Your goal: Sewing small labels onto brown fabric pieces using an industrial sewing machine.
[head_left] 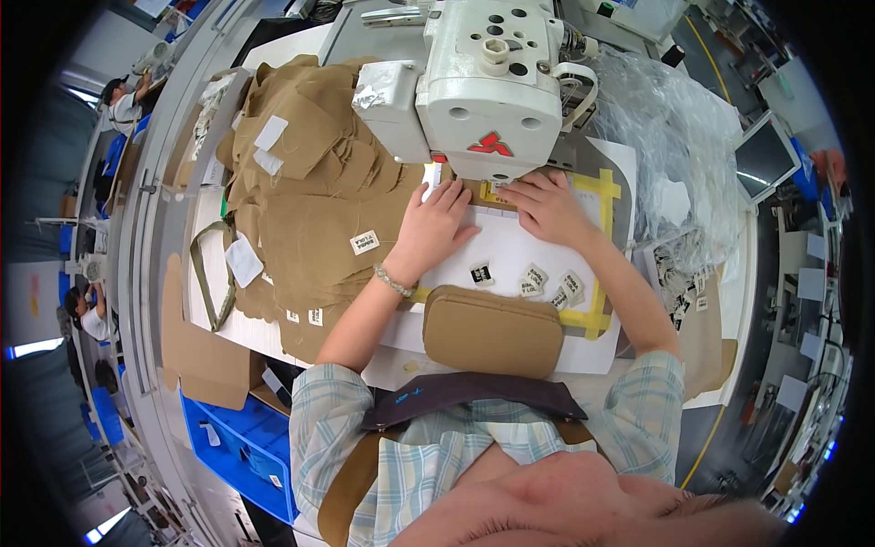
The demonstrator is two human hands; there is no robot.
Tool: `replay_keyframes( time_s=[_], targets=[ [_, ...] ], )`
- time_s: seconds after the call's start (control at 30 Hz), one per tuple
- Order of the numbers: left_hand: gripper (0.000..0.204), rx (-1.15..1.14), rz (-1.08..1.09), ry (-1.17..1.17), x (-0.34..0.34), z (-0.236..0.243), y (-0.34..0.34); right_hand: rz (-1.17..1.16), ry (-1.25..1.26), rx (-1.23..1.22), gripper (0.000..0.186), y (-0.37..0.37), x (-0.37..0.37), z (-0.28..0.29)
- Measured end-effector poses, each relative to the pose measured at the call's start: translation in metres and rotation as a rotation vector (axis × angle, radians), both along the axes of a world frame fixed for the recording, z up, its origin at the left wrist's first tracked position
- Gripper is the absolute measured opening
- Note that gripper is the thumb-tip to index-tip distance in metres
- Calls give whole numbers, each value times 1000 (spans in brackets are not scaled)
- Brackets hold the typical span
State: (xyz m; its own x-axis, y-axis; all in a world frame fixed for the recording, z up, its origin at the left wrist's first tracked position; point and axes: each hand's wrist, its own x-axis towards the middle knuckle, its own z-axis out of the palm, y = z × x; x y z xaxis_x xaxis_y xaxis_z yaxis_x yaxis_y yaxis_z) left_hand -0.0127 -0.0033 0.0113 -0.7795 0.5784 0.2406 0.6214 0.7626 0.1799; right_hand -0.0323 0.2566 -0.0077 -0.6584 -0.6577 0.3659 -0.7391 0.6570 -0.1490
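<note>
Under the head of a white sewing machine [492,100], both hands lie on a tan fabric piece [475,192] that is mostly hidden by the machine and my fingers. My left hand [436,226] presses flat on its left side, fingers stretched out and thumb apart. My right hand [553,211] rests on the right side, fingers extended beside a small yellow edge [495,193] near the needle area, whose kind I cannot make out. Closer to me, several small woven labels [533,280] and a dark label [481,273] lie on the white work surface [488,239].
A big pile of tan fabric pieces [310,201] spreads on the left, with a loose label [365,242] on it. A rounded tan pad [493,332] lies before me. Clear plastic [670,137] and more labels [679,287] are on the right; a blue bin [239,456] stands lower left.
</note>
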Motion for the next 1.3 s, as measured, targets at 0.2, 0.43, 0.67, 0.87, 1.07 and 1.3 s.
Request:
replay_keyframes(
  time_s=[0.2, 0.43, 0.67, 0.87, 1.07, 1.3],
  targets=[
    [51, -4, 3, 13, 0, 4, -3, 13, -11, -13, 39, -2, 2, 0],
    [50, -12, 10, 21, 0, 2, -3, -3, -24, -26, 40, 0, 3, 0],
    [51, -14, 37, 26, -4, -1, -4, -32, 32, -22, 37, 4, -4, 0],
    [52, -37, 58, 2, -8, 1, -3, -28, 73, -7, 37, 10, -13, -3],
    [54, -100, 66, 11, -8, 3, -3, -22, 45, -7, 38, 8, -10, -1],
    [56, -63, 6, 45, -12, 0, -4, -51, 108, 26, 36, 9, 3, -4]
  ],
)
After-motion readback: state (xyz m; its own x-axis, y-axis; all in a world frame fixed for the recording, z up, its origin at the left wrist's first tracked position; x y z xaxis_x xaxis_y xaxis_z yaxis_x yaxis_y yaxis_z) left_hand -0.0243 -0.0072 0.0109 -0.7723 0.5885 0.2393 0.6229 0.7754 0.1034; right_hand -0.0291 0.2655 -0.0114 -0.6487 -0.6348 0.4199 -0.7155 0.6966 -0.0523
